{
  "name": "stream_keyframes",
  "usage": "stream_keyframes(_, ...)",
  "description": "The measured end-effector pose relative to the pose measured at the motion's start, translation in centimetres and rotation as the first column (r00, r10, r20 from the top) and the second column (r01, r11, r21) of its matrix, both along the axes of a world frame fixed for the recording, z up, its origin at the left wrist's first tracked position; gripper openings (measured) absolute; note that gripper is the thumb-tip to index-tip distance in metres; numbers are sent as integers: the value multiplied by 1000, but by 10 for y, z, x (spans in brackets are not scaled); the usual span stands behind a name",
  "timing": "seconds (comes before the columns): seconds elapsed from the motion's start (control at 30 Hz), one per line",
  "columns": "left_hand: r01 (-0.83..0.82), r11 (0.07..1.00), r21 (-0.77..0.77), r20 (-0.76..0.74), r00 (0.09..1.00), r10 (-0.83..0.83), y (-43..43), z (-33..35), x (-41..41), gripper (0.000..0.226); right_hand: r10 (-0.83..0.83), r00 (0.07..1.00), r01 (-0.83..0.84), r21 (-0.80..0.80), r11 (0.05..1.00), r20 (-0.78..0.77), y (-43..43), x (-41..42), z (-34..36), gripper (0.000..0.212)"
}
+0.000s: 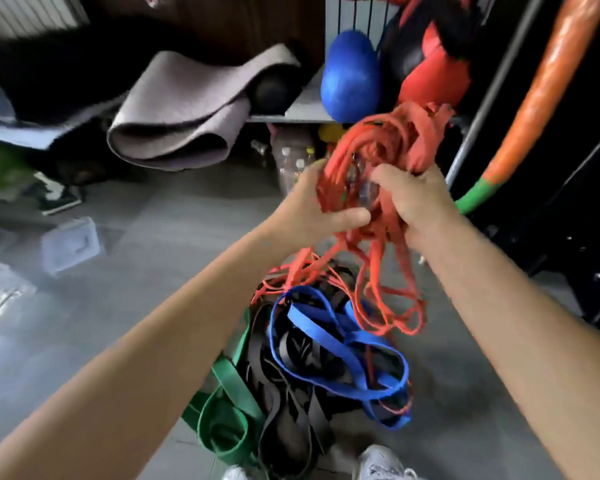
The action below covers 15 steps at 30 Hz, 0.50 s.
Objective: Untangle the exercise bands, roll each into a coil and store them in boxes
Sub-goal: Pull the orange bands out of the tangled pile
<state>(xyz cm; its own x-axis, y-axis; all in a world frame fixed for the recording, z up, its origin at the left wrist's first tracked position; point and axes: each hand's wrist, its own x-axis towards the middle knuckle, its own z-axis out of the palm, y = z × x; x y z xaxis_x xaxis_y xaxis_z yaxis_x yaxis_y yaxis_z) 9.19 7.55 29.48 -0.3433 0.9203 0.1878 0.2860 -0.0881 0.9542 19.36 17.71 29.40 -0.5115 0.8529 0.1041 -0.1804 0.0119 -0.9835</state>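
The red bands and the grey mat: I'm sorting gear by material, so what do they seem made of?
The red bands: likely rubber or latex, matte; thin strips hang limp in loops. The grey mat: probably foam, with a finely ribbed, dull surface; it folds in thick soft curves.

I see matt, rubbery orange bands (pixel 371 161), blue band (pixel 326 320) and green band (pixel 222 410), a ribbed grey foam mat (pixel 184 109), clear plastic boxes (pixel 71 242), smooth grey floor (pixel 153 271).

Between left hand (pixel 312 209) and right hand (pixel 416 202): band tangle (pixel 378 157). Below, on floor (pixel 153 271): band pile (pixel 309 358). Well left: boxes (pixel 71 244). Behind-left: mat (pixel 187 109). Behind, on shelf (pixel 302 112): ball (pixel 350 77).
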Motion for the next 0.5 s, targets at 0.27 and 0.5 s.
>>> stream_keyframes(0.27,-108,983,-147,217,966,139,-4,-18,77,43,40,999,-35,249,968,-18,-24,25,83,35)
stream_keyframes(0.5,-265,956,-129,278,915,291,52,32,100,18,-206,978,197,380,904,-17,16,99,104,41)
